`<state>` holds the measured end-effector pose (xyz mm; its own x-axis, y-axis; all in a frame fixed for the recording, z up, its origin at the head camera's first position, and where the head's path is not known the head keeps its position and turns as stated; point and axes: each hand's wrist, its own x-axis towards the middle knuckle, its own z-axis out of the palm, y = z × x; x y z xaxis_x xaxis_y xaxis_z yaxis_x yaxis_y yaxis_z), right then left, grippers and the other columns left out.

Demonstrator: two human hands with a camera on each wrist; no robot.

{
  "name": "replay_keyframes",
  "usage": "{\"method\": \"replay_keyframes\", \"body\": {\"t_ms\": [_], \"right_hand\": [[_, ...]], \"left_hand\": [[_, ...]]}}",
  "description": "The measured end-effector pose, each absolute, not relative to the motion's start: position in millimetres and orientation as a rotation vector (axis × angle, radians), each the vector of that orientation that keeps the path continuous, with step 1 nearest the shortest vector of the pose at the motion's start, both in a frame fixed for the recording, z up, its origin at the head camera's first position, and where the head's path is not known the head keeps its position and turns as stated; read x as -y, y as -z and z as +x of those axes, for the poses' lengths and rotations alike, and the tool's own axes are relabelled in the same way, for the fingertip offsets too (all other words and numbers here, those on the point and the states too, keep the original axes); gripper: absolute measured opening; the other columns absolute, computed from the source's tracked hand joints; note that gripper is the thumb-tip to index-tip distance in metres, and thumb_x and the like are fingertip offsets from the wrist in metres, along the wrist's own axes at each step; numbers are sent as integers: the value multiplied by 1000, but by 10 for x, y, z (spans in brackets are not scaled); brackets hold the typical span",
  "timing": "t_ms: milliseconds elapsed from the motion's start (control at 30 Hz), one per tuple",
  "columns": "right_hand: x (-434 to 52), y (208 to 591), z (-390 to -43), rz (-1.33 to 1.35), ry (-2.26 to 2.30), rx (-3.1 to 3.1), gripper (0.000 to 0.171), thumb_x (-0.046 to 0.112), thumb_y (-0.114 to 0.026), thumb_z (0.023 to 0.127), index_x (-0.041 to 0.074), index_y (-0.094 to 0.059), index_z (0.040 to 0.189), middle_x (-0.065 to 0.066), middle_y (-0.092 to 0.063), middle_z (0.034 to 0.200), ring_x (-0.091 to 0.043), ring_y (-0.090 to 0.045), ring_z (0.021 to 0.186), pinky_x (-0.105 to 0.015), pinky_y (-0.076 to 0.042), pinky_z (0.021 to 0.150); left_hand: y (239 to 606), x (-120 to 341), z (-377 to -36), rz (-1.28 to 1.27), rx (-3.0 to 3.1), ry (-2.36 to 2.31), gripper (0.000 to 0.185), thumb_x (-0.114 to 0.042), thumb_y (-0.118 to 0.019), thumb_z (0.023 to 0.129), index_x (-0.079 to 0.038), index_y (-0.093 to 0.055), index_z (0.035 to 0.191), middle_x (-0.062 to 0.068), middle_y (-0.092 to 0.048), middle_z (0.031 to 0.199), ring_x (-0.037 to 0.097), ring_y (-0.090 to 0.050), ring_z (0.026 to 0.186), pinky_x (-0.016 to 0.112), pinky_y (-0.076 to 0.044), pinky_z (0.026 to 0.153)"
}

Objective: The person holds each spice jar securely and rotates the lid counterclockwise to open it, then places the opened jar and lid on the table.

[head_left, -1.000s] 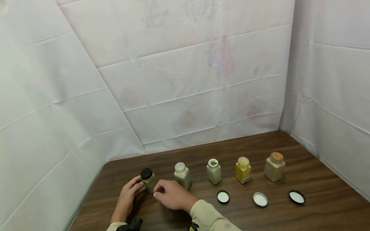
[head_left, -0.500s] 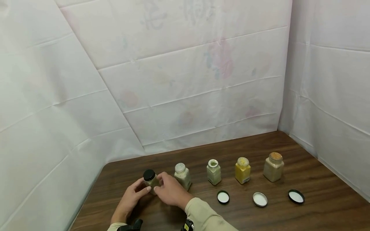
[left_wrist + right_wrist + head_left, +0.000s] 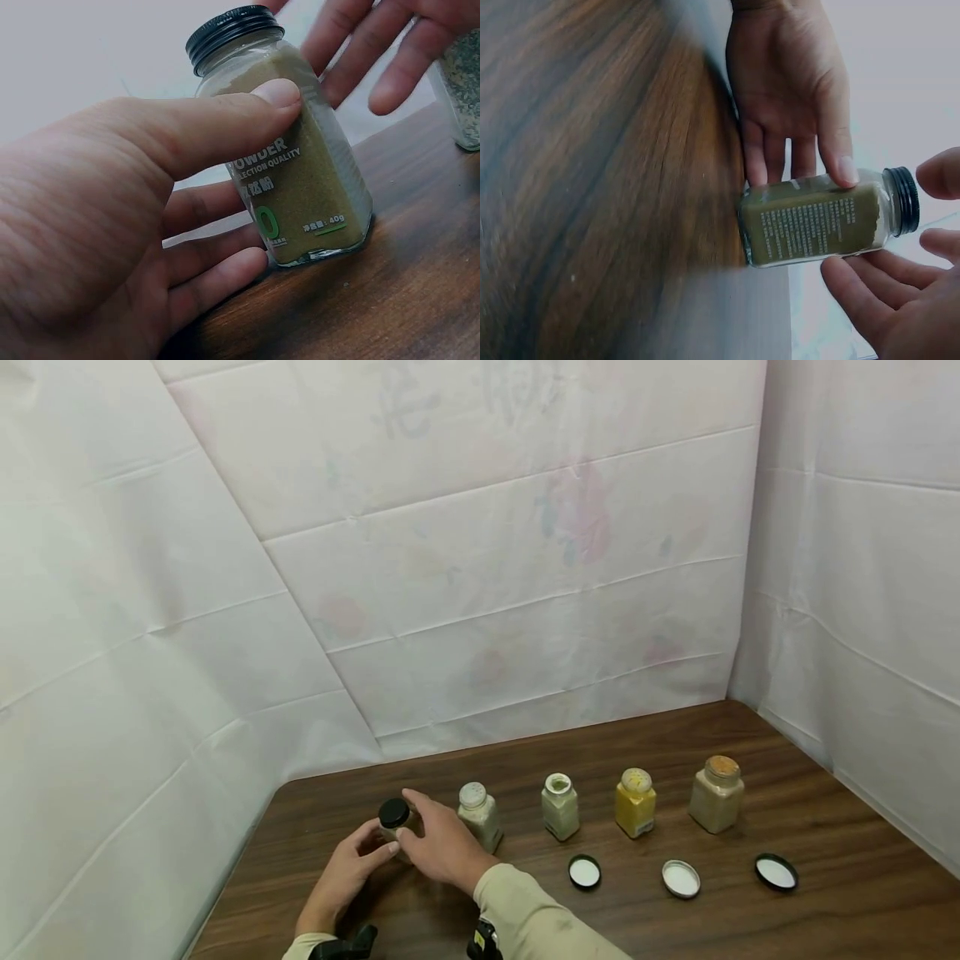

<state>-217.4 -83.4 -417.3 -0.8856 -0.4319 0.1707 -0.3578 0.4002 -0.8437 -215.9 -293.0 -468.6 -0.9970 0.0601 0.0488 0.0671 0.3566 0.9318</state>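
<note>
My left hand point(image 3: 341, 877) grips a squarish glass spice jar point(image 3: 315, 187) of brown-green powder, its thumb across the front and other fingers behind. The jar stands on the table, its black screw lid point(image 3: 234, 34) on. White print and a green figure show on the label. On the jar's other side is my right hand point(image 3: 446, 847). In the right wrist view its thumb and forefinger are spread around the lid, with a gap visible there, and its other fingers reach along the jar's side. Much of the jar is hidden by the hands in the head view.
To the right stand a jar with a white shaker top point(image 3: 480, 818), a pale green jar point(image 3: 560, 817), a yellow jar point(image 3: 635, 810) and a beige jar point(image 3: 717, 797). In front lie a dark-rimmed lid point(image 3: 584, 872), a silver-rimmed lid point(image 3: 681, 879) and another dark-rimmed lid point(image 3: 777, 872). White sheeting point(image 3: 480, 560) surrounds the table.
My right hand has gone from in front of the jar to its right side, up toward the lid, its fingers spreading. The jar has shifted slightly right with my left hand.
</note>
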Motion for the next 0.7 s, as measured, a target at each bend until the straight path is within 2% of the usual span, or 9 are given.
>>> {"method": "replay_keyframes", "body": {"t_ms": [200,467,700], "right_hand": [[836,4185,-2197,-704,1541,-2586,52,39,-59,101,24,-46,149,6,-59,132,-12,-57,117,-36,-50,92],[855,4207,-2182,-680,1558,-2642,55,46,-63,98,19,-50,145,0,-60,127,-16,-59,113,-38,-50,91],[914,4263,-2169,-672,1544,-2717,59,54,-63,95,21,-54,142,0,-61,120,-11,-59,99,-34,-50,81]], "left_hand": [[4689,2922,-2180,-119,2596,1759,46,-23,-73,93,-11,-59,135,11,-61,133,32,-53,125,48,-45,98],[4701,2909,-2207,-111,2560,1870,43,-16,-75,91,-6,-60,129,11,-65,127,25,-59,118,32,-48,92],[4672,2947,-2180,-130,2568,1875,48,-15,-76,90,-4,-58,132,12,-65,127,23,-59,114,30,-49,90]]}}
